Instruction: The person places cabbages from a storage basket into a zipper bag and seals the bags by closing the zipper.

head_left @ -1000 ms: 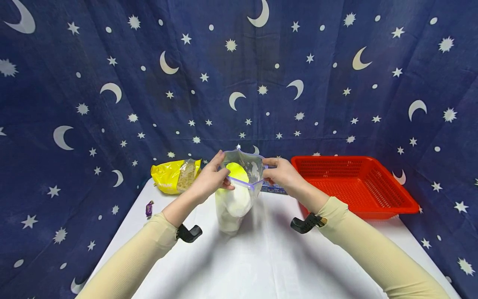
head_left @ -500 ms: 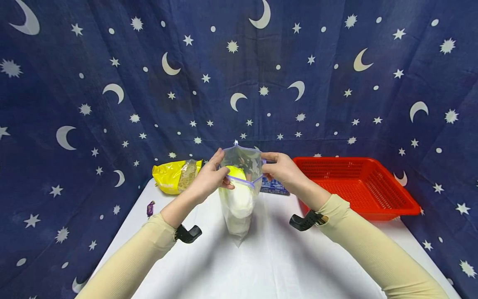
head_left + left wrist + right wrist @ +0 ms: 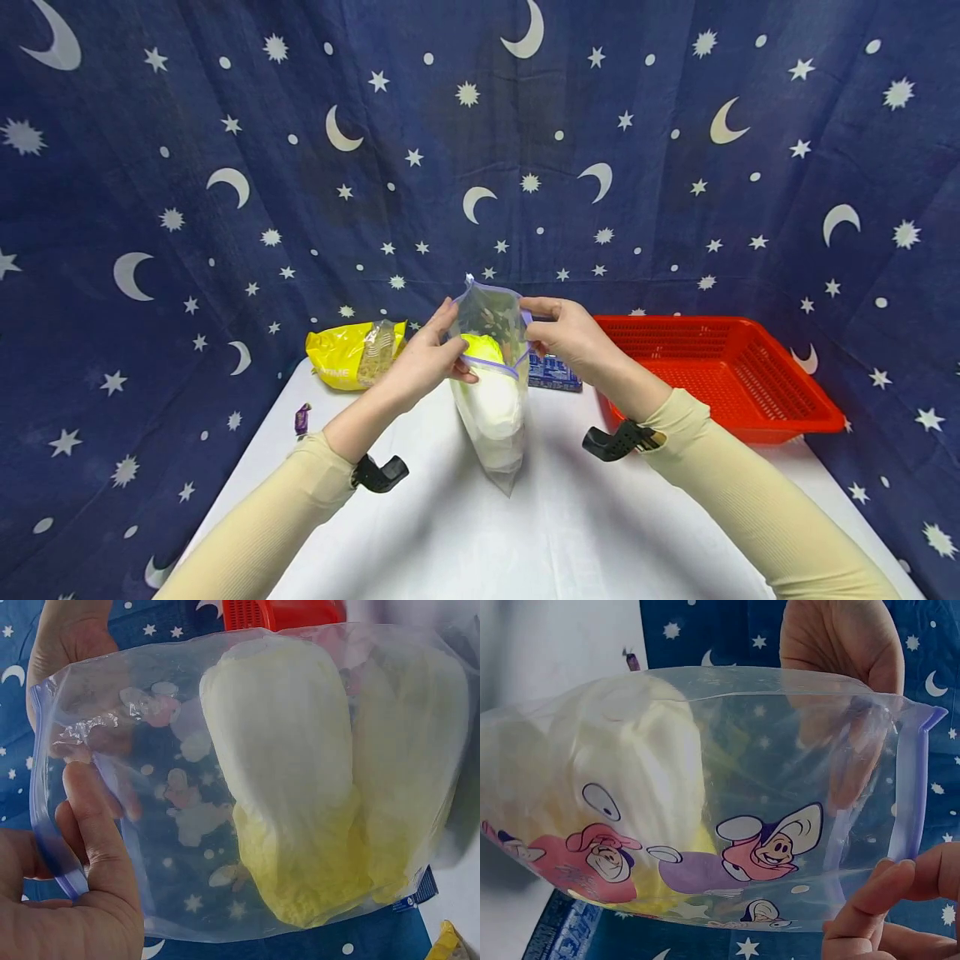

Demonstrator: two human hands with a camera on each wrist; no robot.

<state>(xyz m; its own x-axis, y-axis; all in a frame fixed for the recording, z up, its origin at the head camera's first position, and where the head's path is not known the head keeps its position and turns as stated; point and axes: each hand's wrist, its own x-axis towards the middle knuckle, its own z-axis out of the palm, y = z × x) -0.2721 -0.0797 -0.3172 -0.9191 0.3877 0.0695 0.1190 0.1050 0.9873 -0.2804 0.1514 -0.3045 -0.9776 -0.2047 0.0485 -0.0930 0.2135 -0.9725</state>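
Note:
A clear zip bag (image 3: pixel 486 310) with a purple zip edge hangs between both hands, its mouth spread apart. Near the left of the mouth, my left hand (image 3: pixel 426 358) pinches the rim between thumb and fingers. My right hand (image 3: pixel 573 340) pinches the rim on the opposite side. Inside lies a napa cabbage (image 3: pixel 285 742), white at the base with yellow leaves; a second cabbage (image 3: pixel 409 765) shows beside it in the left wrist view. Cartoon figures (image 3: pixel 780 847) are printed on the bag. In the head view the bag's lower corner hangs over the white table.
Behind the right hand stands a red plastic basket (image 3: pixel 813 392). A blue packet (image 3: pixel 555 375) lies behind the bag. Back left is a yellow pasta-like packet (image 3: pixel 341 354), with a small purple wrapped candy (image 3: pixel 302 418) in front. A starry curtain (image 3: pixel 480 150) hangs behind the table.
The bag's lower end has swung right and toward me, and its mouth has risen slightly. More of the cabbage has sunk below the rim. Both hands keep their hold.

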